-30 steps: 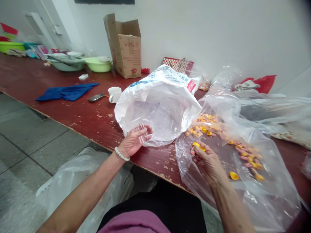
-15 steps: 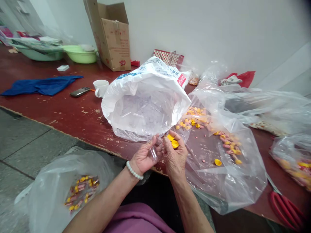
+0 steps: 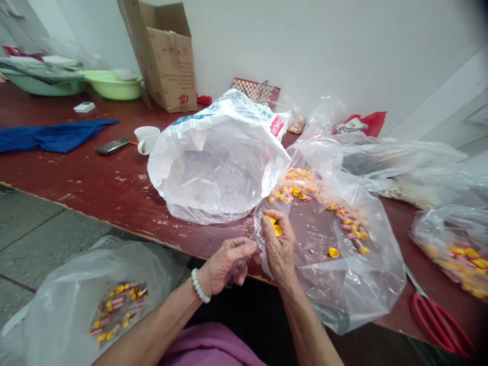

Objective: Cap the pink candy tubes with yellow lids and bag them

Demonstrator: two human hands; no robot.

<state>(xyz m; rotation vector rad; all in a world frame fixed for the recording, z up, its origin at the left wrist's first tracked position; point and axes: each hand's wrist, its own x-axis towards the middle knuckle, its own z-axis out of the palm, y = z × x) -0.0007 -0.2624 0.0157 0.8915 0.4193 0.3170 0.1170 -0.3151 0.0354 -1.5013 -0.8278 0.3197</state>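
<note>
the left hand [image 3: 227, 262], with a white bead bracelet [image 3: 199, 285] at its wrist, is over the near edge of the red-brown table [image 3: 76, 178], its fingers curled shut around a small clear piece [image 3: 249, 238] that is too faint to make out further. just right of it, almost touching, the right hand [image 3: 280, 246] is closed with thumb and fingertips pinching yellow caps [image 3: 275, 226], two of which show above the knuckles. both hands meet at the near mouth of a clear plastic bag [image 3: 366, 284] that lies flat on the table to the right and holds loose yellow caps and pink pieces [image 3: 351, 223] scattered in a curved line toward the far side. just beyond the hands, a big white bag [image 3: 224, 132] lies on its side with its mouth open toward the person, with clear plastic parts inside. on the left part of the table are a white cup [image 3: 147, 138], a phone [image 3: 112, 146] and a blue cloth [image 3: 53, 136]; farther back stand an open cardboard box [image 3: 165, 56] and a green basin [image 3: 112, 84]. at the far right sits another clear bag [image 3: 453, 244] with yellow and pink contents, and red scissors [image 3: 438, 317] lie at the near right. below the table edge on the near left, a clear bag [image 3: 76, 295] holds a small heap of yellow and pink pieces.
</note>
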